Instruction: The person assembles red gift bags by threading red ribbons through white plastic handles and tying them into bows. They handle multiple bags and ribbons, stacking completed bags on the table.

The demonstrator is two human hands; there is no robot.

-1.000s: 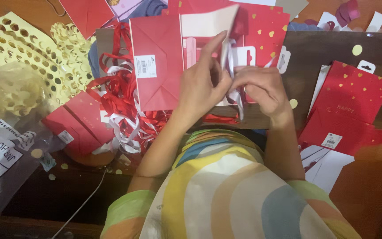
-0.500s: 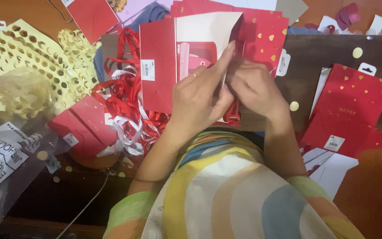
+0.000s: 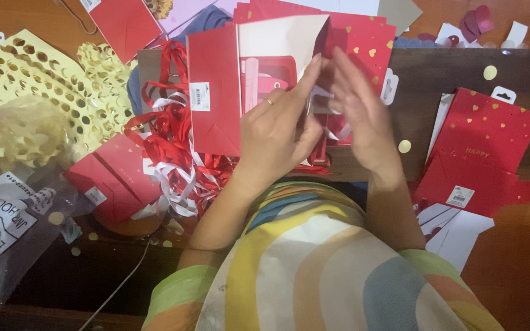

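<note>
In the upper middle of the frame the red paper gift bag (image 3: pixel 216 104) lies flat on the table (image 3: pixel 461 73), its pale inner flap turned up. The left hand (image 3: pixel 277 132) rests on the bag with fingers curled and the forefinger stretched toward a white ribbon handle (image 3: pixel 321 98); it seems to pinch that ribbon, though the grip itself is hidden. The right hand (image 3: pixel 363 122) stands open and flat just beside it, fingers straight, and whether it holds anything I cannot tell.

The bag looks light and thin: stiff enough along its folds to keep shape, but easy to crease or tear, so the folded edges or the reinforced top are the places to take hold. The ribbon is soft, limp and probably slippery, best pinched near its end.

Both hands cover the bag's right part and the ribbon's attachment. The tangle of red and white ribbons (image 3: pixel 173 153) at middle left hides what lies under it.
</note>
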